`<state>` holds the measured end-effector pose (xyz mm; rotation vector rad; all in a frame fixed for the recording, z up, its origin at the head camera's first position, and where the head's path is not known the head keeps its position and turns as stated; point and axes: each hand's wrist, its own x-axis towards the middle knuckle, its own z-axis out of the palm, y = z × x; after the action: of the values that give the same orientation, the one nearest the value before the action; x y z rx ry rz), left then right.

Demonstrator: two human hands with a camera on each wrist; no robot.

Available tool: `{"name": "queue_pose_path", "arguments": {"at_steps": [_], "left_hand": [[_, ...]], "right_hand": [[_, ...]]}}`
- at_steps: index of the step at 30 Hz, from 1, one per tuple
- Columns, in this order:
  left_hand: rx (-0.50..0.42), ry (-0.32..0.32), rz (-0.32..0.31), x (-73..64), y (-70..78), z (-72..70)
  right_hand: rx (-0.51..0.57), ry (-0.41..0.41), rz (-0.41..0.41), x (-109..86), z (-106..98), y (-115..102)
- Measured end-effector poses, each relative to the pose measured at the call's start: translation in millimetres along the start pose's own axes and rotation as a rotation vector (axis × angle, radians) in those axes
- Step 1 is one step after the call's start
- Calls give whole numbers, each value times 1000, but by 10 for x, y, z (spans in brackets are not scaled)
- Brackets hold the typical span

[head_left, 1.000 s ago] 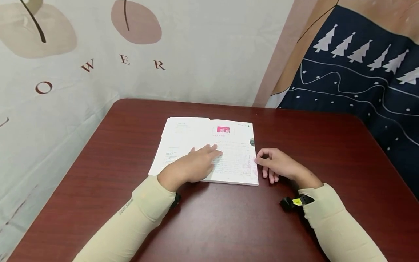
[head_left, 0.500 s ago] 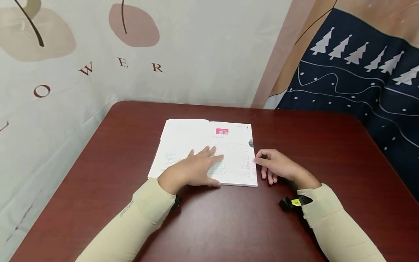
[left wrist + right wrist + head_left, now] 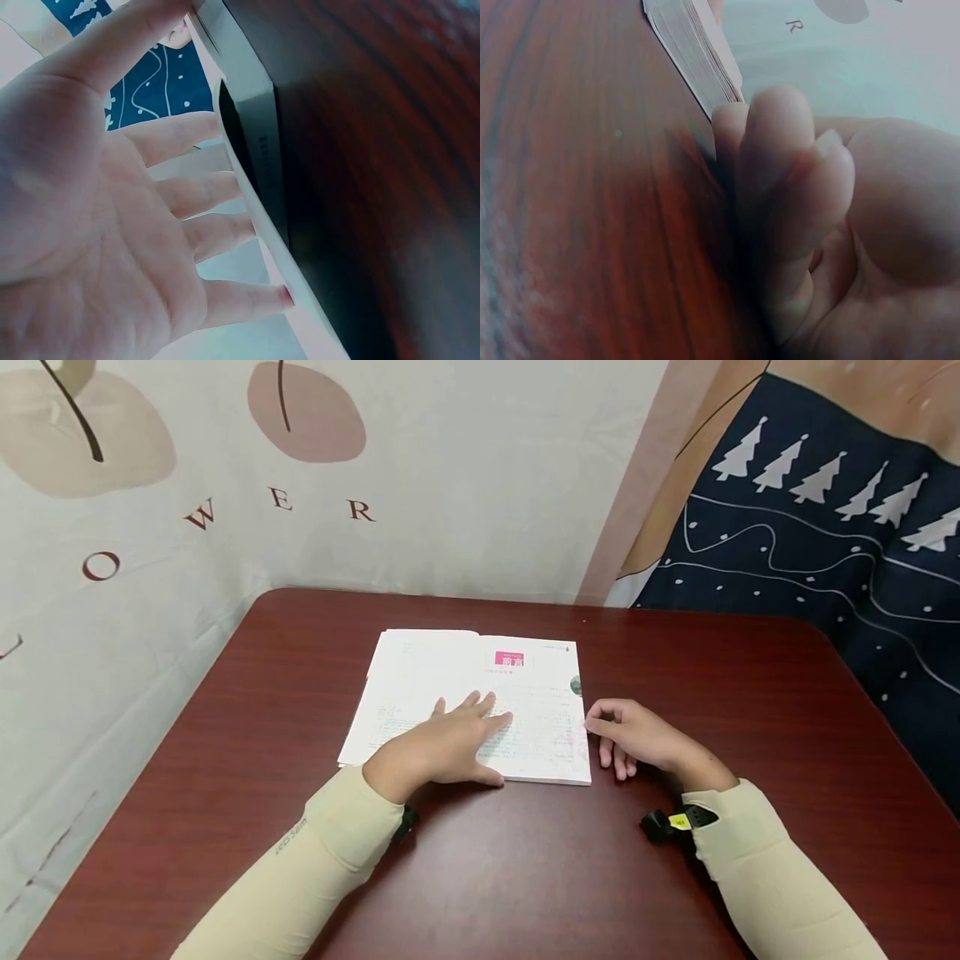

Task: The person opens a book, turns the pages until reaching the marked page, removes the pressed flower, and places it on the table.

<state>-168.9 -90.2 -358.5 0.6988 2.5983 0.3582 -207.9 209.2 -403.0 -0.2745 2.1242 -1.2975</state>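
An open book (image 3: pixel 427 681) lies on the table, a pink title block on its right-hand page. My left hand (image 3: pixel 442 745) rests spread on the pages, its fingers straight and its thumb at the near edge. The left wrist view shows its palm and the fingertips meeting the white page, with the book's thick page block (image 3: pixel 247 71) beneath. At the right edge my right hand (image 3: pixel 633 731) pinches the book's rim between thumb and forefinger, the other fingers hanging curled. In the right wrist view those curled fingers (image 3: pixel 780 142) cover the contact with the page edges (image 3: pixel 690 52).
The dark red wooden table (image 3: pixel 525 877) has a rounded far left corner. Behind it hangs a pale printed cloth (image 3: pixel 480 493), with a navy cloth (image 3: pixel 810 543) of white trees at the right. A black wrist camera (image 3: pixel 657 827) sits below the right wrist.
My left hand has spread its fingers, and its thumb has swung out to the book's near edge. The right hand and the book stay in place.
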Motion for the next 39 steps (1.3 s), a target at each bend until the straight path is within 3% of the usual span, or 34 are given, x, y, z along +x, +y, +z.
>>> {"name": "queue_pose_path", "arguments": {"at_steps": [21,39], "left_hand": [[-62,-24,28,25,-93,-45],[-77,27,38,8,-137,-113]], "right_hand": [[80,-35,30,47,-9,10],[56,-25,18,17,-11,-28]]}}
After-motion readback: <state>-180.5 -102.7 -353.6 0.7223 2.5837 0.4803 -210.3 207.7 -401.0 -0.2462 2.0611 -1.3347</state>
